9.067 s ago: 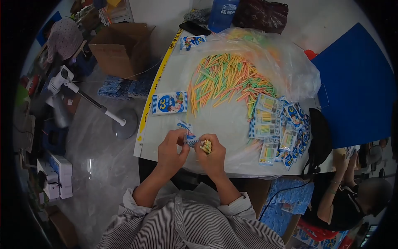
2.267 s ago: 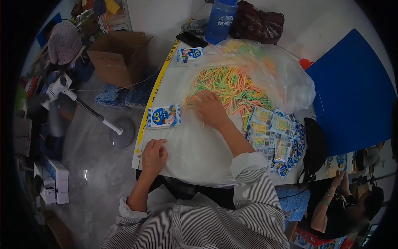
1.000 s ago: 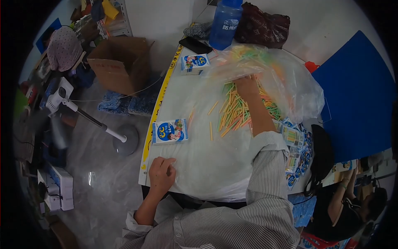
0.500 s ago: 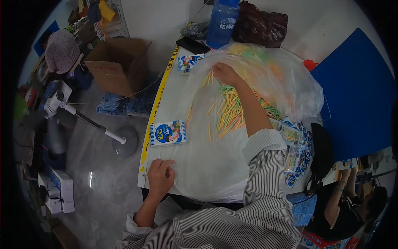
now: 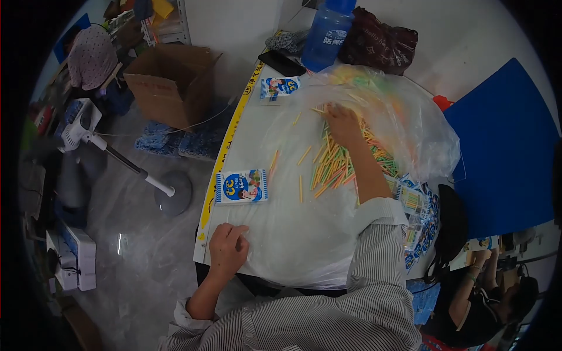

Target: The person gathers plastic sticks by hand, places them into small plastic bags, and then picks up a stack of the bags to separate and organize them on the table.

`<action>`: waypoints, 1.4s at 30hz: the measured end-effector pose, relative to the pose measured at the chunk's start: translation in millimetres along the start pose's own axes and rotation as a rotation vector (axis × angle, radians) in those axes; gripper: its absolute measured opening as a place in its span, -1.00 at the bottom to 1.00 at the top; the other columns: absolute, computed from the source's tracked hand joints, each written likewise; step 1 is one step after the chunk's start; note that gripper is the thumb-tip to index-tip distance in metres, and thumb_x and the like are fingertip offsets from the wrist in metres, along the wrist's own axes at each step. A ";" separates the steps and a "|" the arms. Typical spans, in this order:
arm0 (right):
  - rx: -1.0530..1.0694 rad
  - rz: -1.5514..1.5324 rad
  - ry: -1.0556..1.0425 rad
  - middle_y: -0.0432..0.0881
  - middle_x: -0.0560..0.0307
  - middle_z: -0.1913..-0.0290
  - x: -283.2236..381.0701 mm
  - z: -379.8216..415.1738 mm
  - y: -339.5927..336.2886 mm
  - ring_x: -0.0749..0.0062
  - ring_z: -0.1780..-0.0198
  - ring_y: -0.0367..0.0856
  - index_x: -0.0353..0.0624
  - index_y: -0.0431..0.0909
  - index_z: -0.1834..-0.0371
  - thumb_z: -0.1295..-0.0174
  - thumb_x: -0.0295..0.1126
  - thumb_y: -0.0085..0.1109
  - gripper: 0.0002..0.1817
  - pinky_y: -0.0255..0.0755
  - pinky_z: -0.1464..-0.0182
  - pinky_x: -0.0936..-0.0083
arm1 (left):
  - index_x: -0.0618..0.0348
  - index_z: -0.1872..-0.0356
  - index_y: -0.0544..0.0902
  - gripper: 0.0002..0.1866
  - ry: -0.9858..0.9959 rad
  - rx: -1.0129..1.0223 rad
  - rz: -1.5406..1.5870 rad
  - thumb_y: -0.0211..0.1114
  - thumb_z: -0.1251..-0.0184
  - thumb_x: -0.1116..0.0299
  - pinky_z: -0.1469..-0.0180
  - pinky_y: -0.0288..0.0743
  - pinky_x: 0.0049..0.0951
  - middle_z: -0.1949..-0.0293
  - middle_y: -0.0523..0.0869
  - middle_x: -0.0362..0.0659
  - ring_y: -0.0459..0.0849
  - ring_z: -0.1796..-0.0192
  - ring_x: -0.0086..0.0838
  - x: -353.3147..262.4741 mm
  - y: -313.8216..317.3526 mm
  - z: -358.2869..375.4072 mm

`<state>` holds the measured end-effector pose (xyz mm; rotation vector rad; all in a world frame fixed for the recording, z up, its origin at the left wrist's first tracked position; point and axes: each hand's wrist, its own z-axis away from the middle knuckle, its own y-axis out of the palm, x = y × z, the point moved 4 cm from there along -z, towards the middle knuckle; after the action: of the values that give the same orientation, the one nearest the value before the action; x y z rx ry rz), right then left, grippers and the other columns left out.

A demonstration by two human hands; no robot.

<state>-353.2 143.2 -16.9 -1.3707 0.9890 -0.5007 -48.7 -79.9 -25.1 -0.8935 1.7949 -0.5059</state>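
Observation:
A heap of thin yellow, green and pink candy sticks (image 5: 333, 167) lies on clear plastic sheeting (image 5: 293, 234) over the white table. My right hand (image 5: 344, 124) is at the heap's far left side, its fingers closed around a few sticks whose ends poke out by the fingertips. Several loose sticks lie to the left of the heap. My left hand (image 5: 228, 248) rests at the near left corner of the table, fingers curled with nothing visible in them. Beyond it lies a blue and white printed packet (image 5: 242, 186); a second packet (image 5: 281, 87) is farther back.
A large clear bag (image 5: 410, 126) bulges behind the heap. Filled packets (image 5: 413, 202) are piled at right, beside a black item (image 5: 451, 222) and a blue board (image 5: 503, 152). A blue bottle (image 5: 328, 35), phone (image 5: 282, 62) and dark bag (image 5: 379, 40) stand at the back. Another person (image 5: 474, 292) sits lower right.
My right hand has moved right and nearer me, to the heap, leaving a loose stick behind on the sheeting. My left hand has stayed in place. The view has shifted slightly.

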 end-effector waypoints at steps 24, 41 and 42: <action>-0.444 -0.469 0.202 0.53 -0.08 0.22 -39.9 16.8 -4.1 0.06 0.17 0.47 -0.24 0.50 0.29 -0.03 -0.47 -0.07 -0.80 0.38 0.11 0.29 | 0.18 0.40 0.54 -0.74 0.011 0.008 -0.004 0.15 0.25 0.65 0.44 0.34 -0.41 0.52 0.40 -0.13 0.43 0.44 -0.33 0.6 1.9 1.2; -0.469 -0.514 -0.025 0.55 0.00 0.23 40.9 115.7 -82.4 0.12 0.16 0.50 -0.21 0.47 0.15 -0.08 -0.39 0.08 -0.74 0.34 0.04 0.33 | 0.18 0.39 0.54 -0.75 0.000 -0.005 0.038 0.15 0.20 0.67 0.48 0.35 -0.48 0.49 0.42 -0.15 0.45 0.50 -0.39 3.0 1.6 2.4; -0.321 -0.687 -0.027 0.56 0.02 0.23 54.7 132.2 -88.7 0.14 0.16 0.50 -0.21 0.49 0.20 -0.05 -0.43 0.11 -0.77 0.34 0.05 0.35 | 0.19 0.38 0.54 -0.75 -0.007 -0.005 0.040 0.15 0.18 0.67 0.49 0.34 -0.50 0.49 0.42 -0.15 0.45 0.52 -0.41 3.9 1.6 3.0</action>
<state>-195.3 159.1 39.3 -2.0097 0.5663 -0.8514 -47.3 -81.7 -29.8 -0.8599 1.8047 -0.4724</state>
